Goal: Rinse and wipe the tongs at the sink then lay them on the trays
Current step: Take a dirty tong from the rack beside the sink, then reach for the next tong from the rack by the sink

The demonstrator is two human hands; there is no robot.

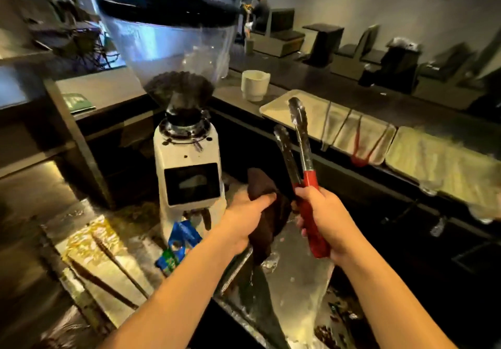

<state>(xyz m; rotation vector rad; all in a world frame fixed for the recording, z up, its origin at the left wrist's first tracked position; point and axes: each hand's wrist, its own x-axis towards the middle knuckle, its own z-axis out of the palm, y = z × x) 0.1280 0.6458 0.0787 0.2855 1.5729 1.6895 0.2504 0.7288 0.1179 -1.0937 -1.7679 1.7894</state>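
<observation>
My right hand (pixel 321 217) grips the red handles of a pair of metal tongs (pixel 299 142), held upright with the two jaws apart and pointing up and away. My left hand (pixel 248 214) is closed on a dark brown cloth (pixel 267 213) just left of the tong handles, over the steel sink (pixel 295 275). On the raised counter to the right lie light trays (pixel 273 107); the nearer one carries two more tongs (pixel 363 142), one with red handles hanging over its front edge.
A white coffee grinder (pixel 187 156) with a clear bean hopper stands directly left of my hands. A white cup (pixel 254 84) sits on the counter behind the trays. Blue packets (pixel 177 245) and a foil-covered shelf lie lower left. A person sits far back.
</observation>
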